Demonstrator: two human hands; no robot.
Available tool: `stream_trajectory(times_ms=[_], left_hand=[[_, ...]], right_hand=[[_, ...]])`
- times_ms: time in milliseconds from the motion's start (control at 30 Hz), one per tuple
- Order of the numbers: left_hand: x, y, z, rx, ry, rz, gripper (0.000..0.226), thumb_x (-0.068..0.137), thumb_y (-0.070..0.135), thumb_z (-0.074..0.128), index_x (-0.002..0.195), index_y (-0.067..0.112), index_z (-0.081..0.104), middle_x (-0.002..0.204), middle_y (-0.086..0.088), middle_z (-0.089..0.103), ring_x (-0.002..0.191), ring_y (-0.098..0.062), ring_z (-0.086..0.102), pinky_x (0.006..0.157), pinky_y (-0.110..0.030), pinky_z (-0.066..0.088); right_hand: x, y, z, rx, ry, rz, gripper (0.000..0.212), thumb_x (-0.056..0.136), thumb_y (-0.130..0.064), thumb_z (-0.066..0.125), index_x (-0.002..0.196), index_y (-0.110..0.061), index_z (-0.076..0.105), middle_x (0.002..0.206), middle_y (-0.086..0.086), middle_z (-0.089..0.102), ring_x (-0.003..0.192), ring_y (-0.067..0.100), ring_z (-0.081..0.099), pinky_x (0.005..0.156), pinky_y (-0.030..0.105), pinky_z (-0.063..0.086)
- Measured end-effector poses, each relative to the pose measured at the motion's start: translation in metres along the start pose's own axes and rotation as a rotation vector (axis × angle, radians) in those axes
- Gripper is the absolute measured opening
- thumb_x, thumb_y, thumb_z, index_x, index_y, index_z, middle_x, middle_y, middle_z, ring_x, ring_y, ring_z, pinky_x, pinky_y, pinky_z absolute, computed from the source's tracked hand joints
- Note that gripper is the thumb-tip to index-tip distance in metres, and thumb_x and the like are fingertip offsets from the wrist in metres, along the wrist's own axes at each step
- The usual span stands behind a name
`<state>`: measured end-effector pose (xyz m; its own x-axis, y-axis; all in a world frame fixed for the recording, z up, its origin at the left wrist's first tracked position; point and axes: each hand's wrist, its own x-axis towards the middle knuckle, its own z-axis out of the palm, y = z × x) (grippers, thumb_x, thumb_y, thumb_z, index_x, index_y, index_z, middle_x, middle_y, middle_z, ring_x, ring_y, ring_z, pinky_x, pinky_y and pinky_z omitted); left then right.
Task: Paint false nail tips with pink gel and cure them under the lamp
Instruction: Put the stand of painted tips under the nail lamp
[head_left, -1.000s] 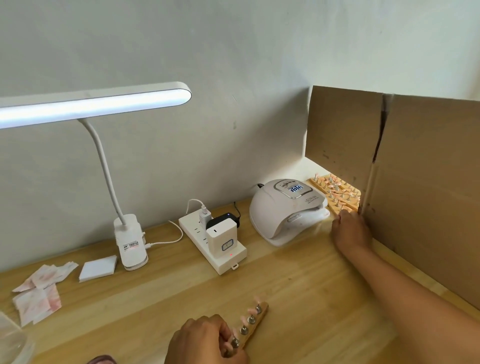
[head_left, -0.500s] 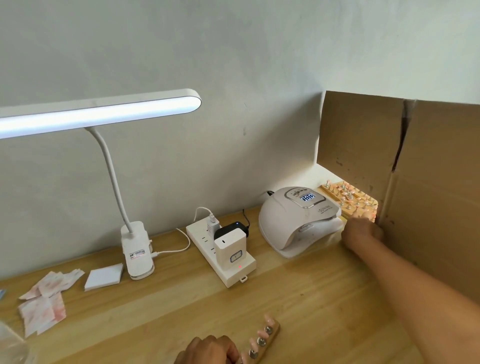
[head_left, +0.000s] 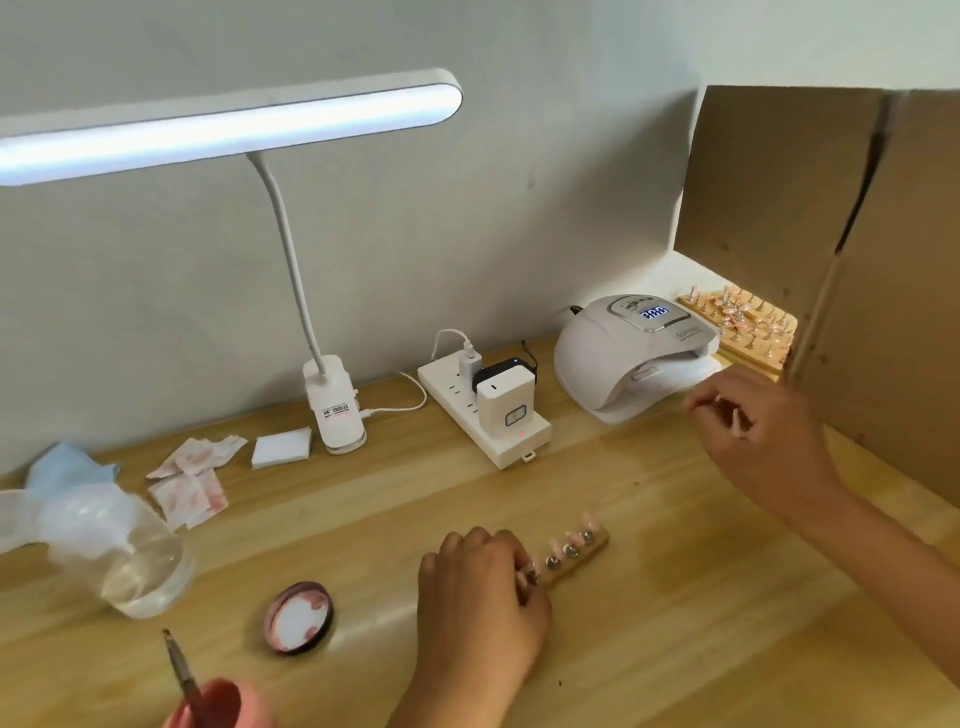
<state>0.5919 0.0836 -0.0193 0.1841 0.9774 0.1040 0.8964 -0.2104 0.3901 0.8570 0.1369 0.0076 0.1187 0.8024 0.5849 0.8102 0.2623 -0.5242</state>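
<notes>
looks down on a pale wooden tabletop (head_left: 675, 649) set against a grey wall. grips the near end of a wooden strip (head_left: 582, 558) with the left hand (head_left: 483, 587), fingers curled over it. keeps that strip flat on the tabletop, front and centre, with a row of pink nail tips (head_left: 586, 519) on metal pegs along it. holds the right hand (head_left: 763, 431) near the mouth of a white curing lamp (head_left: 623, 358), fingers loosely curled and blurred; cannot tell whether holding anything. shows the lamp's display lit blue, and behind it a wooden rack (head_left: 748, 338) crowded with more nail tips, tucked beside a tall cardboard screen (head_left: 779, 208) at right. lines the back with a lit white desk lamp (head_left: 234, 119) on a clip base and a white power strip (head_left: 519, 436) carrying plugs and a white adapter (head_left: 506, 408). scatters pink-stained wipes (head_left: 189, 491) and a stack of white pads (head_left: 283, 446) at left, near a blurred clear bottle (head_left: 130, 561). sets a round pink-smeared lid (head_left: 300, 616) near the front, with a thin brush (head_left: 179, 670) and a blurred pink pot (head_left: 223, 701) at the bottom left edge.
</notes>
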Motion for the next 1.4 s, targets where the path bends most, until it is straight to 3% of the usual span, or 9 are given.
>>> stream_trajectory(times_ms=[167, 267, 400, 633, 767, 1000, 1200, 1267, 1400], left_hand=[[-0.011, -0.005, 0.004, 0.099, 0.079, -0.009, 0.046, 0.089, 0.042, 0.049, 0.134, 0.033, 0.044, 0.123, 0.012, 0.053, 0.12, -0.015, 0.045, 0.098, -0.031, 0.031], [-0.021, -0.016, 0.006, 0.174, 0.089, -0.033, 0.063, 0.088, 0.054, 0.047, 0.144, 0.028, 0.033, 0.131, 0.009, 0.046, 0.124, -0.016, 0.04, 0.101, -0.031, 0.031], [-0.031, -0.022, 0.005, 0.199, 0.113, -0.021, 0.059, 0.089, 0.059, 0.043, 0.139, 0.027, 0.034, 0.129, 0.008, 0.043, 0.122, -0.016, 0.038, 0.101, -0.03, 0.033], [-0.029, -0.007, 0.007, 0.184, 0.089, 0.009, 0.072, 0.086, 0.056, 0.052, 0.147, 0.022, 0.034, 0.126, 0.006, 0.051, 0.117, -0.018, 0.049, 0.097, -0.031, 0.04], [-0.023, -0.002, 0.007, 0.189, 0.15, 0.143, 0.059, 0.03, 0.051, 0.088, 0.076, 0.017, 0.074, 0.068, 0.002, 0.061, 0.059, -0.019, 0.063, 0.048, -0.031, 0.05], [-0.011, -0.007, 0.014, 0.235, 0.217, 0.198, 0.062, 0.007, 0.057, 0.083, 0.054, 0.019, 0.067, 0.058, 0.003, 0.057, 0.062, -0.018, 0.052, 0.042, -0.023, 0.045], [-0.002, -0.016, 0.029, 0.208, 0.32, 0.23, 0.035, 0.04, 0.052, 0.068, 0.05, 0.019, 0.066, 0.05, 0.002, 0.05, 0.052, -0.018, 0.044, 0.038, -0.02, 0.032], [0.002, -0.016, 0.035, 0.266, 0.448, 0.212, 0.005, 0.05, 0.021, 0.061, 0.046, 0.018, 0.062, 0.046, 0.001, 0.045, 0.035, -0.018, 0.042, 0.042, -0.022, 0.022], [0.008, -0.02, 0.045, 0.292, 0.57, 0.198, 0.022, 0.058, 0.014, 0.044, 0.045, 0.019, 0.061, 0.043, 0.002, 0.043, 0.031, -0.016, 0.039, 0.041, -0.022, 0.019]], right_hand=[[-0.022, -0.032, 0.03, 0.073, -0.869, -0.007, 0.065, 0.083, -0.022, 0.072, 0.137, -0.047, 0.043, 0.128, -0.026, 0.047, 0.119, -0.009, 0.043, 0.098, 0.014, 0.038], [-0.023, -0.036, 0.044, -0.035, -0.965, -0.105, 0.063, 0.08, -0.021, 0.074, 0.134, -0.04, 0.048, 0.121, -0.018, 0.048, 0.114, -0.002, 0.042, 0.1, 0.016, 0.037], [-0.023, -0.032, 0.042, -0.041, -0.935, -0.119, 0.03, 0.077, -0.023, 0.076, 0.096, -0.041, 0.062, 0.096, -0.015, 0.057, 0.09, -0.003, 0.049, 0.074, 0.011, 0.04], [0.018, 0.037, -0.008, -0.076, -0.532, 0.258, 0.019, 0.081, -0.011, 0.08, 0.085, -0.027, 0.069, 0.084, -0.002, 0.064, 0.07, 0.009, 0.052, 0.059, 0.024, 0.037], [0.043, 0.074, -0.023, -0.141, -0.443, 0.366, 0.016, 0.081, -0.002, 0.079, 0.083, -0.013, 0.068, 0.083, 0.007, 0.062, 0.072, 0.019, 0.052, 0.061, 0.03, 0.038], [0.064, 0.085, 0.013, -0.143, -0.245, 0.451, 0.015, 0.077, 0.002, 0.078, 0.079, -0.002, 0.063, 0.088, 0.017, 0.068, 0.079, 0.028, 0.058, 0.064, 0.032, 0.033], [0.07, 0.083, 0.06, 0.184, 0.026, 0.731, 0.047, 0.082, 0.01, 0.073, 0.127, 0.008, 0.059, 0.125, 0.026, 0.065, 0.119, 0.038, 0.06, 0.1, 0.036, 0.042], [0.069, 0.082, 0.066, 0.222, 0.167, 0.788, 0.041, 0.083, 0.009, 0.072, 0.122, 0.005, 0.063, 0.123, 0.024, 0.066, 0.118, 0.036, 0.061, 0.1, 0.034, 0.042], [0.062, 0.075, 0.074, 0.182, 0.238, 0.742, 0.018, 0.08, 0.006, 0.07, 0.092, -0.005, 0.061, 0.092, 0.011, 0.064, 0.098, 0.036, 0.063, 0.077, 0.029, 0.036]])
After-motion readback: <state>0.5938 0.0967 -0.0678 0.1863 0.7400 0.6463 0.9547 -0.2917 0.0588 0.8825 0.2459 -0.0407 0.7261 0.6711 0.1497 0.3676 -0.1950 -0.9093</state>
